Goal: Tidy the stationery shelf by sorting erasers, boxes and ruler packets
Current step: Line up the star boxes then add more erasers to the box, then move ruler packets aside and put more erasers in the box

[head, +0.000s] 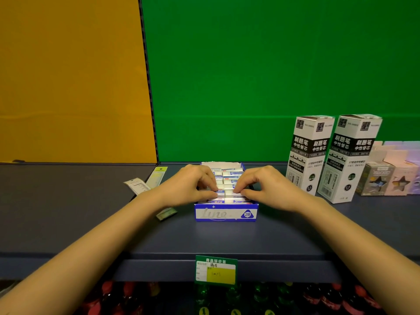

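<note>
Two hands work in one open box (225, 215) of erasers (232, 176) at mid-shelf. The left hand (191, 185) and the right hand (266, 187) both have fingers curled down, each pinching erasers in the front rows between thumb and fingertips. The box front is blue and white, with a script word like "line" and a "2B" badge. Its erasers lie in two columns, white with blue sleeves, packed too tightly to count.

Right of it stand two tall refill boxes (306, 155), upright and touching, printed "刷题笔 中性替芯" and "0.5". Just beside them sit small star boxes (377, 178), at least two with star-shaped windows. Left of the box lie three flat packets (156, 176) — one yellow, one white, one partly under the left wrist.

A green price tag (216, 269) headed "商品标价签" hangs on the dark blue shelf (204, 242) edge. Behind stand a green panel (250, 76) and an orange panel (68, 76) — bottles (318, 298) show below.
</note>
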Demonstrator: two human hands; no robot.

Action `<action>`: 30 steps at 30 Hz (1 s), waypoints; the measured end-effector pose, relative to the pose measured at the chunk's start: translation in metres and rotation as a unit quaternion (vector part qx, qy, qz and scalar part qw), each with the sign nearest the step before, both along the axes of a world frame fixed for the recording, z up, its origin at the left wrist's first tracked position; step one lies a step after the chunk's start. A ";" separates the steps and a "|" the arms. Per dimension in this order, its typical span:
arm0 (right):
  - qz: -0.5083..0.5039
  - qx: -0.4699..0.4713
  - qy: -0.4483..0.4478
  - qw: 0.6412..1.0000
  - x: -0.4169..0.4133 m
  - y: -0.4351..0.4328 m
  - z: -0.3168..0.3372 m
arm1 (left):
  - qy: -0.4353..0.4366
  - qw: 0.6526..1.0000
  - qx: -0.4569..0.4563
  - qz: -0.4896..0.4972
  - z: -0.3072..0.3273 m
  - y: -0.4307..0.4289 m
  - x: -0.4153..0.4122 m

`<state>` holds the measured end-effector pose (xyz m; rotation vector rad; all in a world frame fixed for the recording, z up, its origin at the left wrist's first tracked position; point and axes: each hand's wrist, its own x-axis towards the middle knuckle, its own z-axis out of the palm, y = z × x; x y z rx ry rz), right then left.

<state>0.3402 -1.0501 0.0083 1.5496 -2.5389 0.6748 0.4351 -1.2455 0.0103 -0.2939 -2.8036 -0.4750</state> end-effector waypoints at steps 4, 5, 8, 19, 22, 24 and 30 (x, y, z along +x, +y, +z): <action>-0.005 -0.005 -0.005 1.000 0.000 0.000 -0.001 | -0.008 1.000 0.005 0.000 0.000 -0.002 -0.001; -0.006 -0.005 -0.008 1.000 0.000 -0.001 -0.001 | -0.009 1.000 0.005 0.000 0.000 -0.001 -0.002; -0.012 0.001 -0.014 1.000 0.000 -0.003 0.001 | -0.017 1.000 0.023 -0.002 -0.001 -0.002 0.000; 0.031 -0.016 0.014 0.999 0.027 -0.065 0.030 | 0.126 0.974 0.080 0.169 -0.005 -0.049 0.057; 0.056 0.026 0.023 0.998 0.044 -0.096 0.034 | 0.069 0.968 0.017 0.239 -0.013 -0.066 0.076; 0.063 0.055 0.038 0.996 0.052 -0.116 0.033 | 0.056 0.958 -0.018 0.282 -0.022 -0.072 0.086; 0.021 0.205 0.053 0.977 0.066 -0.168 0.018 | 0.021 0.939 -0.052 0.339 -0.036 -0.080 0.094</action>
